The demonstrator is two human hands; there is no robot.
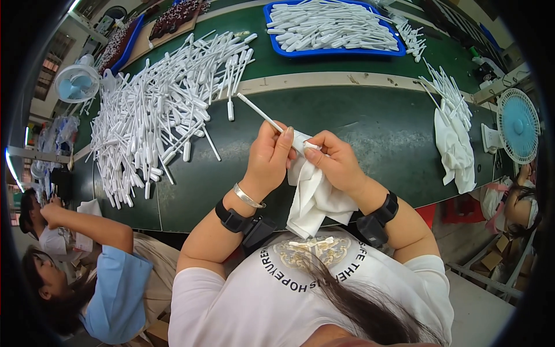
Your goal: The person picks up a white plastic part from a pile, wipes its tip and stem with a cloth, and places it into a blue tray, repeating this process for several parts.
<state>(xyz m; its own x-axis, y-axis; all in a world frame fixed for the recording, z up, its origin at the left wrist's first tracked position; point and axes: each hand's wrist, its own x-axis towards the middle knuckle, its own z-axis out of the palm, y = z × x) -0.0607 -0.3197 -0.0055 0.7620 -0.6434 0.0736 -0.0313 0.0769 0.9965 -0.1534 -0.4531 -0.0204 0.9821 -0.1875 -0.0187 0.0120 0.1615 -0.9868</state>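
A slim white plastic stick (258,110) slants up and left out of my left hand (267,156), whose thumb and fingers are closed around it. My right hand (338,161) is closed on a white cloth (312,199), pinching it over the stick's lower end, so that end is hidden. The cloth hangs loosely below both hands, at the table's near edge. To the left lies a big loose pile of similar white sticks (156,110) with thicker handle ends.
A blue tray (341,53) full of white sticks stands at the far side. On the right lie another white cloth (454,144), more sticks (448,89) and a fan (517,126). Another fan (78,82) stands far left. A person in a blue sleeve (118,283) sits at my left.
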